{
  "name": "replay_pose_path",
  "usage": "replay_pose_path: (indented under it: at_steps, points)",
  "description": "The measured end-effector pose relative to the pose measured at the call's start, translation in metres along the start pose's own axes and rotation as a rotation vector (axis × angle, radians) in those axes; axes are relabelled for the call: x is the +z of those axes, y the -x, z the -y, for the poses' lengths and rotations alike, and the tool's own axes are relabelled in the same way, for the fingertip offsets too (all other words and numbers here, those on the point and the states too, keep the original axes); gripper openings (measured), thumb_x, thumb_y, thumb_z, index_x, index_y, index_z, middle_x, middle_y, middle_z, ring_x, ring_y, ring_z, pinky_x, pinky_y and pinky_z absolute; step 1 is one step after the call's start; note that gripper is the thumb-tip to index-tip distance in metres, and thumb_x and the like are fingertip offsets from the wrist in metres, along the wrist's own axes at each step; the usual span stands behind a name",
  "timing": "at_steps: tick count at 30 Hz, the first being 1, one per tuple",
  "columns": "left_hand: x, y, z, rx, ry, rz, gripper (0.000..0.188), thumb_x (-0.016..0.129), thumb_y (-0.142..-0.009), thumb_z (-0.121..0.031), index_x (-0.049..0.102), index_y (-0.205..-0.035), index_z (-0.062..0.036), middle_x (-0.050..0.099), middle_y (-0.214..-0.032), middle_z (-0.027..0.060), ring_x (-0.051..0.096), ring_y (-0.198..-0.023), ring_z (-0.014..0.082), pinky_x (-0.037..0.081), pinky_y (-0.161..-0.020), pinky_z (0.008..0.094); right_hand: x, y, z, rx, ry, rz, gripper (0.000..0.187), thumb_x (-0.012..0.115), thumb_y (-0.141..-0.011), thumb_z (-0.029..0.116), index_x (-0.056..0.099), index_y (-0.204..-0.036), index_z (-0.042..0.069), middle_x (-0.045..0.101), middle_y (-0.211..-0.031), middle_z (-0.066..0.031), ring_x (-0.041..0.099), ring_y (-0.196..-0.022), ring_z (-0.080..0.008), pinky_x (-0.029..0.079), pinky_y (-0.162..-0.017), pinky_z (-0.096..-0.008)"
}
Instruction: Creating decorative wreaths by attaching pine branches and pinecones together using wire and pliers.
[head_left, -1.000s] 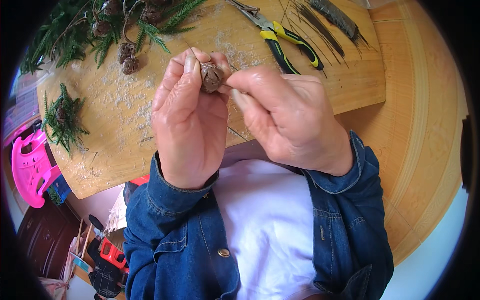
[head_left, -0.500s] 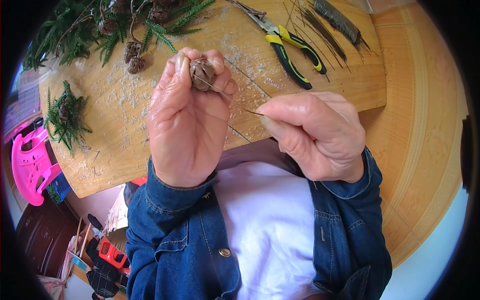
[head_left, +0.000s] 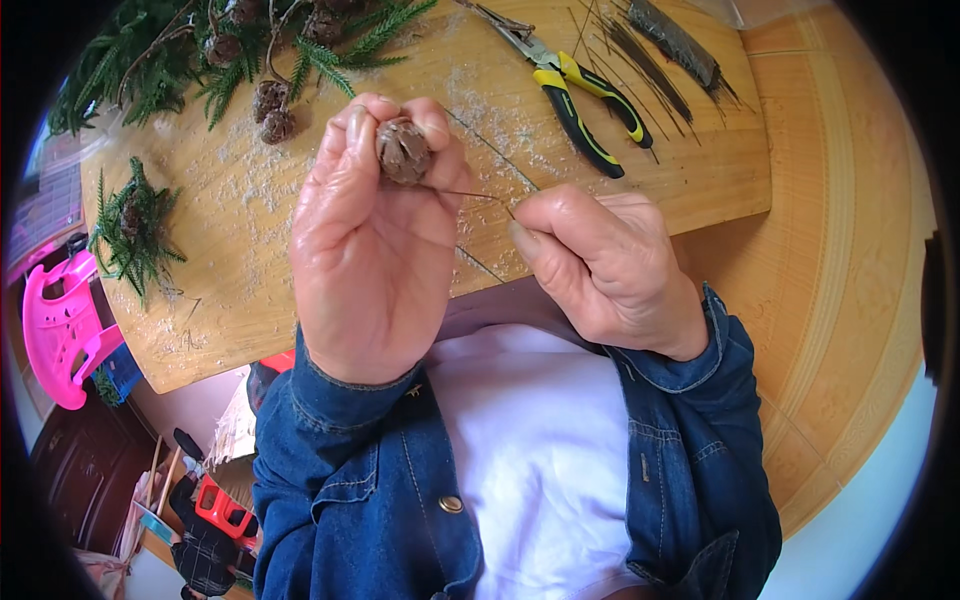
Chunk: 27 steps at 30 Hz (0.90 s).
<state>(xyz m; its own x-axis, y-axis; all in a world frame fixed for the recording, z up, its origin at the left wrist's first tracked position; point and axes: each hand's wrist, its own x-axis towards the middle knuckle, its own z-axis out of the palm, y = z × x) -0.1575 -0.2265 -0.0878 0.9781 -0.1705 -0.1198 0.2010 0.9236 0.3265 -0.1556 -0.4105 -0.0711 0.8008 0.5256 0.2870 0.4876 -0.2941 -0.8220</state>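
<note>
A small brown pine cone [head_left: 404, 152] is pinched between the thumb and fingers of my left hand [head_left: 372, 250], palm turned toward me. From beneath the cone a thin dark wire [head_left: 465, 193] runs right. My right hand [head_left: 610, 270] pinches the wire's free end between thumb and forefinger, lower than the cone. Whether the wire goes around the cone's far side is hidden by the fingers. Beyond my hands lie pliers [head_left: 590, 105] with black and yellow handles, and a bunch of loose dark wires [head_left: 650, 70].
Green artificial branches with several pine cones [head_left: 277, 126] cover the table's far left. A small green sprig [head_left: 135, 225] lies near the left edge. Pale crumbs are scattered over the wooden table [head_left: 230, 335]. Past it stand a pink plastic chair [head_left: 60, 335] and another person [head_left: 205, 550].
My right hand has shifted slightly left and down, and the wire now stretches between it and the cone. The cone has turned a little in my left hand.
</note>
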Motion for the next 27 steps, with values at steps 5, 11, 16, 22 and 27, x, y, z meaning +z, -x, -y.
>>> replay_pose_path:
  at_steps: [5,11,16,22,27]
  points:
    - [0.013,0.002,-0.006,0.03,0.049,-0.09,0.022,0.039,-0.099,-0.014,0.044,-0.116,-0.0015,0.045,-0.106,0.0109,0.041,-0.077,0.0157,0.04,-0.074,0.0303,0.01,0.006,-0.002,0.001,0.045,0.042,0.01,0.064,-0.081,-0.004,0.057,-0.089,-0.002,0.053,-0.062,-0.0112,0.053,-0.047,-0.0259,0.041,-0.045,-0.0336]
    - [0.0,0.0,-0.015,-0.08,0.047,0.074,0.022,0.038,-0.1,-0.015,0.044,-0.116,-0.0009,0.044,-0.102,0.0098,0.033,-0.062,0.0104,0.031,-0.052,0.0235,0.009,0.007,0.003,0.098,0.068,0.183,0.016,0.066,-0.08,0.0,0.057,-0.093,-0.002,0.056,-0.065,-0.012,0.056,-0.054,-0.0286,0.043,-0.05,-0.0364]
    - [0.004,0.002,-0.014,-0.025,-0.06,0.021,0.021,0.038,-0.1,-0.015,0.044,-0.116,-0.0014,0.043,-0.099,0.0089,0.029,-0.058,0.0088,0.027,-0.048,0.0224,0.004,-0.005,0.002,-0.068,0.284,0.171,0.02,0.07,-0.079,0.006,0.059,-0.094,-0.001,0.059,-0.073,-0.0118,0.059,-0.066,-0.0295,0.044,-0.06,-0.0362]
    - [0.003,0.003,-0.015,-0.026,-0.074,0.058,0.022,0.039,-0.1,-0.015,0.044,-0.117,-0.0017,0.043,-0.1,0.0091,0.03,-0.059,0.0092,0.028,-0.049,0.0224,0.027,-0.005,0.0,-0.055,0.0,0.046,0.02,0.072,-0.077,0.007,0.06,-0.092,0.0,0.059,-0.073,-0.0105,0.058,-0.067,-0.0281,0.044,-0.061,-0.0356]
    - [0.008,0.002,-0.01,0.015,-0.064,0.002,0.026,0.042,-0.099,-0.018,0.043,-0.12,-0.0022,0.044,-0.106,0.0102,0.037,-0.075,0.0151,0.036,-0.067,0.0265,0.013,0.002,0.009,0.022,0.012,0.071,0.019,0.07,-0.077,0.002,0.062,-0.094,0.002,0.061,-0.073,-0.0112,0.059,-0.064,-0.0292,0.044,-0.059,-0.0357]
